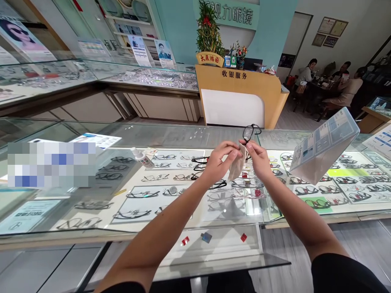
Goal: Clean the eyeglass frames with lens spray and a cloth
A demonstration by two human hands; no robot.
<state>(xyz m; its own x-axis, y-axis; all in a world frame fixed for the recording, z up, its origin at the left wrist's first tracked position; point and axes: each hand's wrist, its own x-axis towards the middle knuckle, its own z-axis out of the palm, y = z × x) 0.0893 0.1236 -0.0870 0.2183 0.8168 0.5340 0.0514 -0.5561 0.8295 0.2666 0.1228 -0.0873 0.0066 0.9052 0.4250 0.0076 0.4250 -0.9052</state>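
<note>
Stood at a long glass counter (183, 138) spanning the middle of the frame, with rows of frames under its top. Faced a wooden desk (241, 93) at upper centre, well beyond the counter. Had a tilted sign (324, 146) right of centre, on the counter and near the right forearm. Held both hands up at centre, above the glass and clear of it. Closed the left hand (218, 162) on a cloth (238, 167), thumb and fingertips pinched together. Gripped the glasses (251, 132) with the right hand (259, 158), fingers shut low on the frame through the cloth. Could see only one lens and the bridge above the fingertips. Noted a small bottle (143, 158) lying left of centre on the counter, well apart from the hands.

Judged the likeliest slip to be the glasses sliding out of the cloth-covered pinch and dropping onto the hard top, being gripped by a small part only. Judged a second risk in squeezing too hard and bending the frame. Took the sign's near corner for the closest obstacle, liable to catch a right elbow swung outward. Found open room toward the left of the frame and below the hands, down to the counter's near edge at lower centre.
</note>
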